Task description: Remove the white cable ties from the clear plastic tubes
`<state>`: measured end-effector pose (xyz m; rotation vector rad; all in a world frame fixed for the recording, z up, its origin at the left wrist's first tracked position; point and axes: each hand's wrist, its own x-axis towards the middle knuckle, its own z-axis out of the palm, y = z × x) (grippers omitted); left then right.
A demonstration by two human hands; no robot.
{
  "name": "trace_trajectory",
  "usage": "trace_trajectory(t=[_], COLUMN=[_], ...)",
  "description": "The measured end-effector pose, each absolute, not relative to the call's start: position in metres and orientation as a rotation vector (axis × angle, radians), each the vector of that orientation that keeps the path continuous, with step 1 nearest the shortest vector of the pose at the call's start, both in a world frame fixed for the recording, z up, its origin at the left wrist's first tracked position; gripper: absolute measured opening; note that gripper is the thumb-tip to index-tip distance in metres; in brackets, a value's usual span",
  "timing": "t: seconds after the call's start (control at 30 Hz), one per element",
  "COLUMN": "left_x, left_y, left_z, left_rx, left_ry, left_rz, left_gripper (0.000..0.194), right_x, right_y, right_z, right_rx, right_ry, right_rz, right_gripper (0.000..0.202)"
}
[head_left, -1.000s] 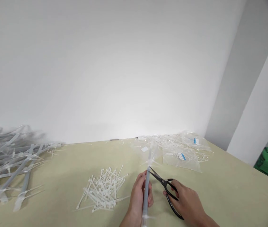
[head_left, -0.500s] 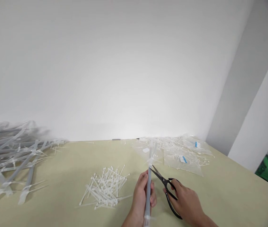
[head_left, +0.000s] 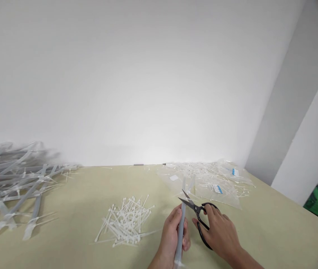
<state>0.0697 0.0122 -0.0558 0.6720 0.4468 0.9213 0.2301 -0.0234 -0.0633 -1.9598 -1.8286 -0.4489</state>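
Fingers (head_left: 186, 238) round slim grey strip (head_left: 180, 235), pointed black scissors (head_left: 197, 209)

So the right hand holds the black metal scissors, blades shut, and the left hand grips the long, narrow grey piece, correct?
Not quite: the head view shows the blades of the black metal scissors spread open, not shut. The right hand does hold them, and the left hand grips the long, narrow grey piece.
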Motion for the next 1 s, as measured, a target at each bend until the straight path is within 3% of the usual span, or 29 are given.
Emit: trace_trajectory(t=[0.3, 1.0], left_x=[0.07, 0.069], left_y=[0.009, 0.007], left_z=[-0.052, -0.047], left_rx=[0.805, 0.714], left_ry=[0.513, 0.521], left_rz=[0.926, 0.911], left_gripper=[0.053, 0.023], right_x=[0.233, 0.238], right_y=[-0.014, -0.007], right_z=[-0.063, -0.064], right_rx=[-1.9, -1.694], right_ry=[-1.772, -1.772], right_rz=[-0.588, -0.66], right_gripper=[0.027, 0.023])
